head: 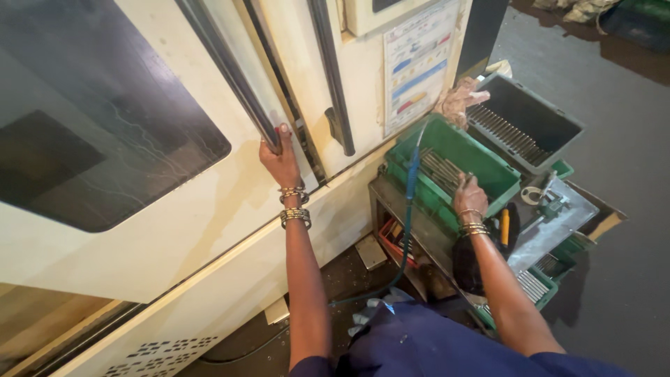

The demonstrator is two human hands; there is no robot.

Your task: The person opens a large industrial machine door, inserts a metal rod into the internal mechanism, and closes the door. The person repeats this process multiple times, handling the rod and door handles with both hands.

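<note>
The person stood close against a big cream machine [209, 230], looking down over their own arms. The left hand [279, 157] was up on the machine's sliding door [139, 209], its grip closed around the lower end of a long dark bar handle [230, 70] that ran up the door at a slant. A dark window [91, 119] filled most of that door. A second dark handle [335, 84] ran down the next panel, with a coloured chart [417, 63] stuck beside it.

The right hand [469, 197] reached down into a green crate [481, 160] set on a low bench [412, 223] just beside the machine. Its fingers were curled down onto a row of thin metal rods [440, 169] lying in the crate, touching them; I could not tell whether the grip had closed on any rod. Both wrists wore metal bangles.

A blue hose [412, 174] hung down across the near end of the crate and trailed to the floor. Behind the crate sat a grey bin [558, 119] with more rods lying along its bottom, and a crumpled rag [457, 101] rested between the bin and the machine. To the right of the hand lay a metal plate [558, 220] and a yellow-handled tool [504, 225].
</note>
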